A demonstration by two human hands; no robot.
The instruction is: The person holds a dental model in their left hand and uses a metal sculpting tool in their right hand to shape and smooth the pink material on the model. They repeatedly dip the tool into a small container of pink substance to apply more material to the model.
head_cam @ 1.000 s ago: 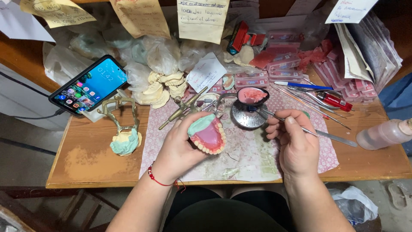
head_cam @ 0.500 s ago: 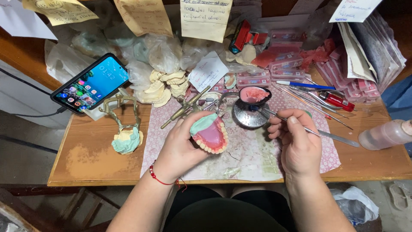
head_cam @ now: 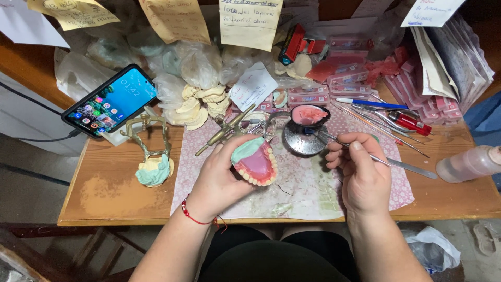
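left grip: left hand (head_cam: 222, 177) wraps around a denture model (head_cam: 254, 163), pink gum and a row of teeth facing up, held just over the mat.
right grip: right hand (head_cam: 362, 175) pinches a thin metal spatula (head_cam: 376, 158) like a pen, tip poking toward 11 o'clock into the little pink wax dish (head_cam: 308, 115).
step: looks to me like picking up wax off the dish, model waiting.
next move: probably needs a steady carry from the dish over to the gum line at 9 o'clock, no dripping.
packages: flat pink tooth-card boxes (head_cam: 348, 79) stacked at 1 o'clock; clear bottle (head_cam: 469, 163) at 3 o'clock.
labels: handwritten paper notes (head_cam: 250, 23) hang at 12 o'clock, yellowish and white.
extras: phone (head_cam: 111, 100) at 10 o'clock, brass articulator (head_cam: 151, 151) with a greenish cast at 9.
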